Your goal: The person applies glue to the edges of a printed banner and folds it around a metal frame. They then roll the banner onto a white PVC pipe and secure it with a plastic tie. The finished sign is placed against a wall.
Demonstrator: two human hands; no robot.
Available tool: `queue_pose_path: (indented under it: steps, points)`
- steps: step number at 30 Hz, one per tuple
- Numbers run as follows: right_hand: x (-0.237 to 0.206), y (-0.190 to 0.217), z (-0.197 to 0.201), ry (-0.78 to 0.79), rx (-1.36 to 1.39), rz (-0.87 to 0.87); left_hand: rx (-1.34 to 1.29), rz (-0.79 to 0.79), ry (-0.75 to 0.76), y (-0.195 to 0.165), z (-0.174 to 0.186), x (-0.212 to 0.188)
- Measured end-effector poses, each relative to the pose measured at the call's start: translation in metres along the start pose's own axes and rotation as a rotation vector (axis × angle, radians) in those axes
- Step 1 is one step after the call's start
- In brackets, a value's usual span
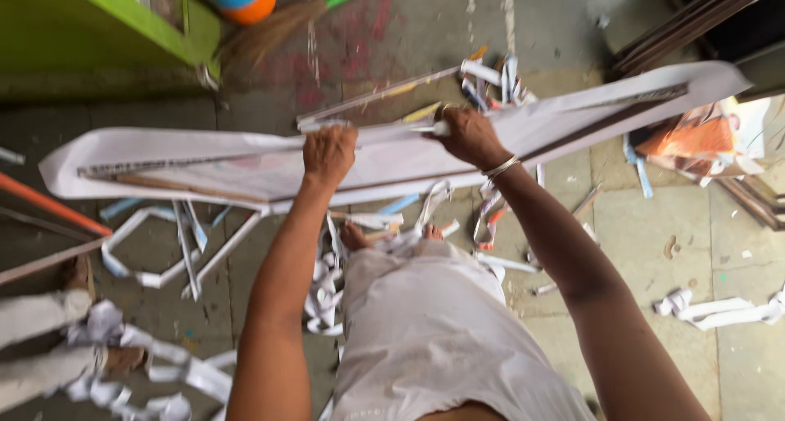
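Both arms are bare from wrist to above the elbow, with no sleeve in view. The left hand (329, 153) wears no ring or band that can be seen. The right hand (469, 135) has a thin silver-coloured bangle (500, 167) around its wrist, a narrow metal loop sitting just behind the hand. The lower body is covered by a loose, pale whitish-grey garment (425, 331), creased and falling toward the bare feet (353, 236) that show below its hem.

A person's left hand (329, 153) and right hand (468, 135) are gripping a long paper-wrapped frame (245, 169) above a stone floor (654, 233) littered with paper strips (711, 311).
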State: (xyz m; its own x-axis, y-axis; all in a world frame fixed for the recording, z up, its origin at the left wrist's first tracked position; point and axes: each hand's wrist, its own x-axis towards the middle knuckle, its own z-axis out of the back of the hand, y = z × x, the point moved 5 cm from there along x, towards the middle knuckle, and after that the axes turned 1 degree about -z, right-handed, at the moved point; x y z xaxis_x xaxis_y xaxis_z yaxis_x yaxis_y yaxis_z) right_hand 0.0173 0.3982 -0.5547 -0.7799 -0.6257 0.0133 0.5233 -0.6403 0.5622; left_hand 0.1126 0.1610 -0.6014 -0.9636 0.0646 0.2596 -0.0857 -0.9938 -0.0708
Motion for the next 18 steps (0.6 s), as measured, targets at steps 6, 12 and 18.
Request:
queue_pose_path:
  steps: [6,12,18]
  points:
    - [0.033,-0.008,-0.003,-0.002,-0.029,0.064,0.09,-0.028,-0.253,0.0,0.002,0.003]
    - [-0.001,-0.015,-0.038,-0.357,-0.205,0.141,0.254,0.027,-0.256,-0.003,-0.02,-0.004]
    - [-0.022,-0.035,-0.08,-0.365,-0.241,0.154,0.214,-0.025,-0.211,-0.01,-0.031,-0.031]
